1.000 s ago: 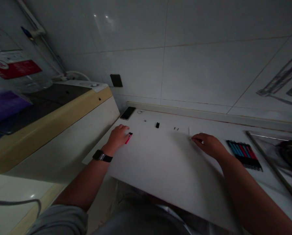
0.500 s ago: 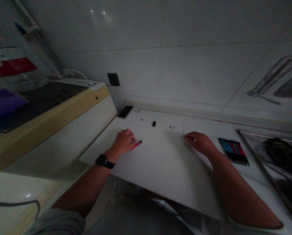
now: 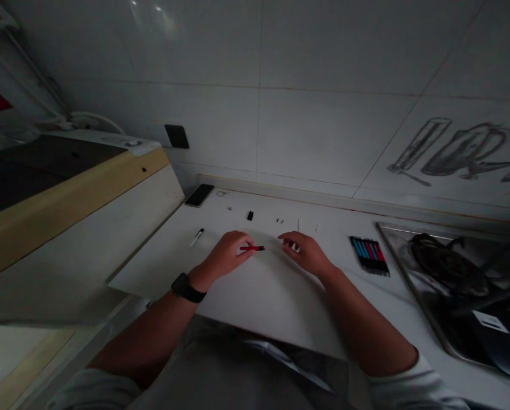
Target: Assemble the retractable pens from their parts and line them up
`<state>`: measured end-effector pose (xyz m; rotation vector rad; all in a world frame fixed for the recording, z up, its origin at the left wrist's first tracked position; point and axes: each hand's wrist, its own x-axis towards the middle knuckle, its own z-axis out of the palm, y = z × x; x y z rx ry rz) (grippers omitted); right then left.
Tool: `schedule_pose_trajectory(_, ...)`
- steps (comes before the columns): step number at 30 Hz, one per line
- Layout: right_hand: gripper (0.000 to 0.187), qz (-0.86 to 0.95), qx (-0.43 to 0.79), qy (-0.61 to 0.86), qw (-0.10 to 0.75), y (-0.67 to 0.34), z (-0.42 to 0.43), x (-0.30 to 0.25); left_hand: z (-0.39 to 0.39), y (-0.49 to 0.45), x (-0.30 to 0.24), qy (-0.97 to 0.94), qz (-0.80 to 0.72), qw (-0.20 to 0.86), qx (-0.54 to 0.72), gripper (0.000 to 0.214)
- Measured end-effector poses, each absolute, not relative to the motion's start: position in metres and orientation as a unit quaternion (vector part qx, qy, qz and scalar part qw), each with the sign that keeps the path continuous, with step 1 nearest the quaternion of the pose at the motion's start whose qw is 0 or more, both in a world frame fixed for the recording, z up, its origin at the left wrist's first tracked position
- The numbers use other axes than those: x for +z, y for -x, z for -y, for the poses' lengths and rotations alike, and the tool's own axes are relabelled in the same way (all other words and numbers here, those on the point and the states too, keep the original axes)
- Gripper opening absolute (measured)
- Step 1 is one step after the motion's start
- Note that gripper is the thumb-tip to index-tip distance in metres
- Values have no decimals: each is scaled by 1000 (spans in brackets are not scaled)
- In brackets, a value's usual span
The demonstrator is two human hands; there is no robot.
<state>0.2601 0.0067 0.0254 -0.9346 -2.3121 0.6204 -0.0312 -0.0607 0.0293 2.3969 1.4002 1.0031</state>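
Observation:
My left hand (image 3: 227,256), with a dark watch on its wrist, pinches a red pen (image 3: 253,248) that points right, just above the white board (image 3: 276,296). My right hand (image 3: 305,251) is curled over a small white piece I cannot make out, its fingertips a short way from the pen's tip. A thin white tube (image 3: 299,225) lies just beyond my right hand. Left of my left hand a white pen with a black tip (image 3: 196,237) lies on the board.
A pack of coloured pens (image 3: 369,249) lies to the right. A phone (image 3: 199,195), a black cap (image 3: 250,215) and tiny parts (image 3: 279,220) lie near the wall. A gas stove (image 3: 451,267) stands far right, a white appliance (image 3: 84,188) to the left.
My left hand has lifted the red pen and carried it right, toward the middle. My right hand moved left to meet it. The camera has swung to the right.

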Motion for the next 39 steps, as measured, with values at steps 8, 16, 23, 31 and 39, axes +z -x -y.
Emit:
schedule_pose_trajectory(8, 18, 812, 250, 331, 411, -238, 14, 25, 46, -10, 34, -793, -451, 92, 398, 10)
schedule_pose_trajectory(16, 16, 789, 297, 349, 409, -234, 6, 8, 37, -29, 45, -687, -444, 288, 498, 16)
schedule_pose_trajectory(23, 24, 786, 293, 374, 396, -244, -2, 2, 11, -30, 22, -479, -470, 558, 488, 32)
schedule_pose_trajectory(31, 30, 748, 226, 473, 407, -264, -21, -4, -8, -15, -1, -480, -571, 558, 364, 23)
schedule_pose_trajectory(39, 25, 779, 227, 449, 375, -261, -16, -4, -12, -19, 6, -468, -519, 600, 388, 29)
